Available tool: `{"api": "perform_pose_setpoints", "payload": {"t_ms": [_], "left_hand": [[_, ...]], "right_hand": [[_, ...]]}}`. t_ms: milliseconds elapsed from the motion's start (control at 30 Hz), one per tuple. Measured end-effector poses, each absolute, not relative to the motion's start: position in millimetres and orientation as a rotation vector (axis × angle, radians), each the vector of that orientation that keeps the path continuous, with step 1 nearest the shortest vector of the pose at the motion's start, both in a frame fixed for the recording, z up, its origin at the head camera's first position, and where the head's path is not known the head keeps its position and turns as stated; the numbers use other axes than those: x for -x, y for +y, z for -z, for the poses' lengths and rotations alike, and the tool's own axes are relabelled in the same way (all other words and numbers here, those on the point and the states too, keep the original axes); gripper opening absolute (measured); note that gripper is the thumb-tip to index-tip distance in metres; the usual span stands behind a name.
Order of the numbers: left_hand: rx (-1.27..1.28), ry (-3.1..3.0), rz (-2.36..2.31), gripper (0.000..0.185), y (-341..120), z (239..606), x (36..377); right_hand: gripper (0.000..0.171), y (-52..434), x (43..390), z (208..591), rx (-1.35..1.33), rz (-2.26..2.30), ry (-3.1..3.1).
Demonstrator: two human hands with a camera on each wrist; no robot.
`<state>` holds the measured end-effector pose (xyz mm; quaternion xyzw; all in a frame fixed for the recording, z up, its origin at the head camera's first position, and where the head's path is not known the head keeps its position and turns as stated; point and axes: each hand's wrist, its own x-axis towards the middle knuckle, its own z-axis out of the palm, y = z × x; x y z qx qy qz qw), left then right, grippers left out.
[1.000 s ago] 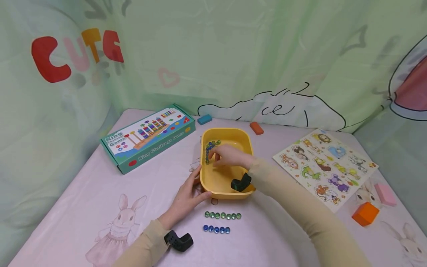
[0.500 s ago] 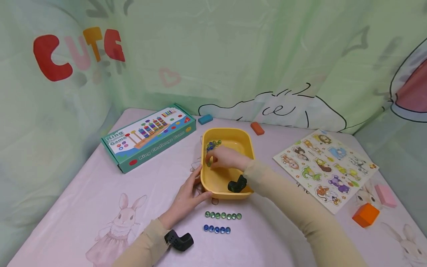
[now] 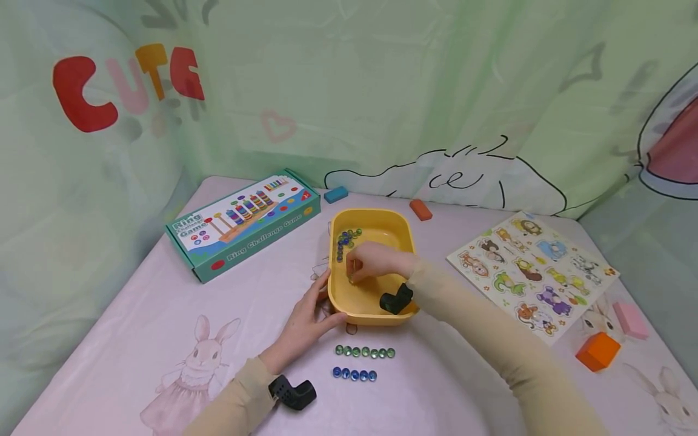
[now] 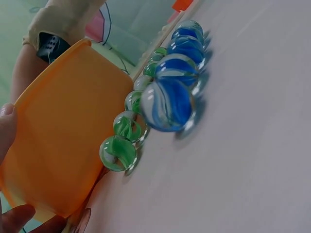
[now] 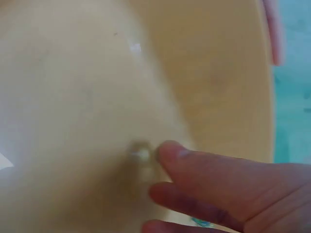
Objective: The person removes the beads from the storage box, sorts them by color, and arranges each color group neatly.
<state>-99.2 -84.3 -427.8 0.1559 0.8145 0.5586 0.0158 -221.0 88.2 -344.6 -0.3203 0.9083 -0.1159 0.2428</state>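
A yellow plastic tray [image 3: 372, 318] stands on the table. At its near left corner my left hand [image 3: 299, 327] holds it, thumb along the near wall and fingers on the left side. Inside the tray, my right hand [image 3: 376, 261] reaches down with bent fingers. In the right wrist view a blurred yellowish-green marble [image 5: 141, 153] lies just beyond the thumb tip, and thumb and forefinger are apart. Several blue and green marbles [image 3: 345, 238] cluster along the tray's left wall. In front of the tray are a row of green marbles [image 3: 365, 352] and a row of blue marbles [image 3: 354, 375].
A ring game box [image 3: 242, 227] lies back left. Behind the tray are a blue block [image 3: 335, 194] and an orange-red block [image 3: 420, 209]. To the right lie an animal puzzle board [image 3: 531, 272], an orange block [image 3: 597, 351] and a pink block [image 3: 631, 319].
My right hand went left to the marbles by the tray wall, then drew back right with a marble at its fingertips. My left hand has stayed on the tray.
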Motion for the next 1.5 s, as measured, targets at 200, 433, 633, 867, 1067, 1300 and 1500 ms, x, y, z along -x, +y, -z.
{"api": "perform_pose_setpoints", "payload": {"t_ms": [200, 433, 633, 867, 1067, 1300, 1500], "left_hand": [[-0.449, 2.526, -1.725, 0.084, -82, 422, 97], [-0.451, 2.495, -1.742, 0.083, -81, 407, 92], [-0.459, 2.516, -1.739, 0.084, -82, 425, 98], [-0.494, 2.542, -1.742, 0.085, -84, 431, 99], [-0.478, 2.541, -1.734, 0.085, -84, 431, 99], [-0.453, 2.517, -1.757, 0.084, -83, 426, 97], [-0.457, 2.489, -1.73, 0.082, -81, 397, 86]], "right_hand": [[0.007, 101, 216, 330, 0.906, 0.312, 2.444], [0.007, 116, 201, 311, 0.901, 0.405, 2.432], [0.01, 135, 184, 306, 0.937, 0.546, 2.506], [0.013, 154, 160, 307, 0.87, 0.696, 2.59], [0.012, 165, 137, 311, 0.824, 0.782, 2.607], [0.012, 178, 111, 319, 0.931, 0.918, 2.633], [0.012, 185, 93, 328, 0.949, 0.986, 2.606]]}}
